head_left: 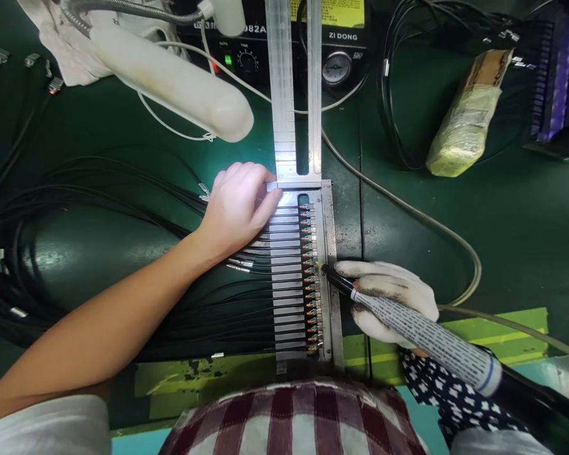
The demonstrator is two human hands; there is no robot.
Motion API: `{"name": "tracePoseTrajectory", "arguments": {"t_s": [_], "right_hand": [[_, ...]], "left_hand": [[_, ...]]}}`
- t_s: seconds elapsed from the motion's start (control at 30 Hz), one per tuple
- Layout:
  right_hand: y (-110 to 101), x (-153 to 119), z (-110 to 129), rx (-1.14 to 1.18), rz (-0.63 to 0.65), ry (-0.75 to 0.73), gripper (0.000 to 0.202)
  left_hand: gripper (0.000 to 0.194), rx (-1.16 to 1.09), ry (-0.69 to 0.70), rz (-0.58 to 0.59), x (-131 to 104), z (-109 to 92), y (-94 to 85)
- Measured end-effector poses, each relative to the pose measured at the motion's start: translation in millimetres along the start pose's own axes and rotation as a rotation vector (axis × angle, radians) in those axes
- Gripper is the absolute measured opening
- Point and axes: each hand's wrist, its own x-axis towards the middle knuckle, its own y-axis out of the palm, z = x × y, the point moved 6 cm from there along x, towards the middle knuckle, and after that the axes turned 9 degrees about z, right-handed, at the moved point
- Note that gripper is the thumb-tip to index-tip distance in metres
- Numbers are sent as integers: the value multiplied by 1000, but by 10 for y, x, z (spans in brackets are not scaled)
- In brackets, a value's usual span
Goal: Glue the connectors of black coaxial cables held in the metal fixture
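Note:
My bare left hand (237,205) grips the upper left edge of a slotted metal fixture (287,294), thumb and index finger pinched at its corner. Several black cables lie side by side in its slots, their small connectors (309,254) lined up on the right. In a white glove, my right hand (391,297) is wrapped round a black tool with a printed label (422,338). The tool's thin tip is at the connectors near the middle of the row. Loose silver connector ends (239,265) lie below my left hand.
A metal rail (284,95) runs up from the fixture past a black control box (253,60) with a gauge. A white lamp arm (171,76) hangs upper left. On the right are a wrapped block (464,126) and a pale hose (408,215).

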Motion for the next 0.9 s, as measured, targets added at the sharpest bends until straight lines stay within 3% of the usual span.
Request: {"name": "tracePoseTrajectory", "arguments": {"t_s": [0.27, 0.5, 0.9], "right_hand": [[-57, -91, 123, -7, -40, -47, 12], [61, -130, 56, 8, 24, 5, 12], [44, -143, 68, 3, 16, -7, 12]], "left_hand": [[17, 3, 2, -7, -1, 4, 1], [17, -9, -2, 2, -1, 19, 12], [18, 6, 1, -17, -7, 29, 25]]}}
